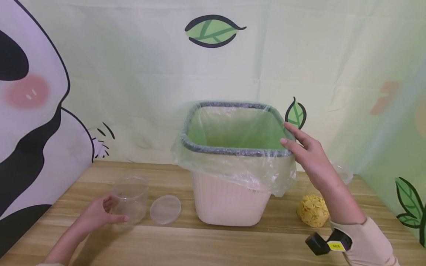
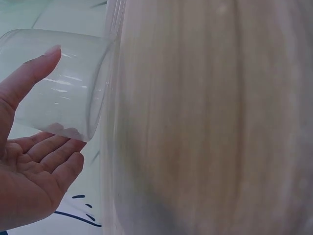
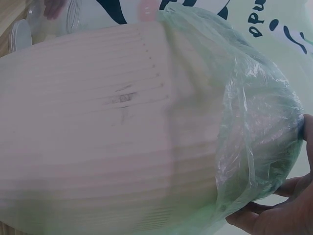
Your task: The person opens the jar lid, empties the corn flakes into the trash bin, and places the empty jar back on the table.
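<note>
In the head view a pale ribbed trash can [image 1: 229, 207] stands mid-table, lined with a thin, pale green, see-through bag [image 1: 246, 171] folded over its dark rim [image 1: 233, 151]. My right hand [image 1: 307, 151] holds the can's right rim corner, thumb in front and fingers behind; the right wrist view shows this hand [image 3: 288, 210] at the bagged rim. To the left, my left hand [image 1: 96, 214] curves around a clear plastic jar [image 1: 131, 203], which has no lid on. Its thumb lies along the jar's wall in the left wrist view, with fingers [image 2: 63, 156] on the opposite side.
A round clear lid [image 1: 165, 209] lies flat between jar and can. On the right, yellow flat round pieces [image 1: 313, 210] sit in a heap beside my forearm, and a clear rim [image 1: 343, 173] shows behind it. A printed cloth backdrop [image 1: 139, 74] rises behind the wooden table [image 1: 166, 247].
</note>
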`<state>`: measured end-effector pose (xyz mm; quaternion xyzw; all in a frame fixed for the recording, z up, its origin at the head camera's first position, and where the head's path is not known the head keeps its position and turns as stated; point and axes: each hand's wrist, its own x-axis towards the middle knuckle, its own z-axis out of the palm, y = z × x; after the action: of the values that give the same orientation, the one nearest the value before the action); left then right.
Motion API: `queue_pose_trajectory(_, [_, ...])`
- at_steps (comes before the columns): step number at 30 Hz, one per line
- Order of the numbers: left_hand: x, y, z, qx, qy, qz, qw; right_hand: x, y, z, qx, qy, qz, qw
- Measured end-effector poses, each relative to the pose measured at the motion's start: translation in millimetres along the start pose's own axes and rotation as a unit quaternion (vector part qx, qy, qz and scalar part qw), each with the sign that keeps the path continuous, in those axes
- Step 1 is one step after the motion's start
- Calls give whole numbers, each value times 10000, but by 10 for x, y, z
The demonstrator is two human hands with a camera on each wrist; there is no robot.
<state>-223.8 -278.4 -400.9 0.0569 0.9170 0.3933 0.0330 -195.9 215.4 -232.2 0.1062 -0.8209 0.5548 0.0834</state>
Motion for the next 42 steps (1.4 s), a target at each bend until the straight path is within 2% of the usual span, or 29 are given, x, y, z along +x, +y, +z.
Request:
queue_pose_trajectory(19, [13,-70,9,-166,-64,354,9992,-2,2,5,37,-1,-42,10000])
queue_pose_trajectory(28, [14,-72,13,-91,-80,221,9997,0,6,8,69,1,-34,10000])
queue_pose_trajectory(35, [20,-92,20,100,34,271,9996,0,12,7,86,-2,-32,10000])
queue_pose_trajectory(42, [24,-98,16,111,-20,247,9996,0,11,8,96,5,-22,10000])
